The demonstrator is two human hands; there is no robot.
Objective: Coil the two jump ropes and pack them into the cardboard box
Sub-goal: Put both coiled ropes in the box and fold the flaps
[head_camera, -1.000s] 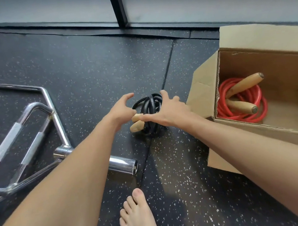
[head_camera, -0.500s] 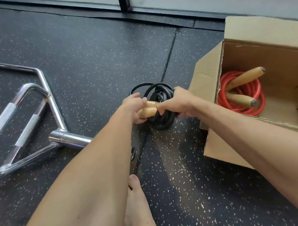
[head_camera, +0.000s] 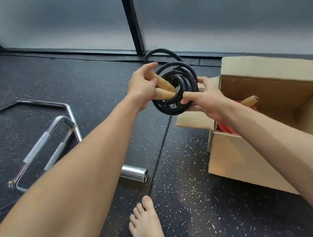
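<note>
Left hand: fingers curled round the two tan wooden handles of the coiled black jump rope, forefinger lying straighter over the top.

Right hand: thumb in front and fingers behind pinch the coil's right side.

Black coil is held in the air between both hands, clear of the black speckled rubber floor, just left of the open brown cardboard box.

Red coiled jump rope lies inside the box, partly hidden by the right forearm.

Chrome steel bar frame lies on the floor to the left. Bare foot at the lower edge.
</note>
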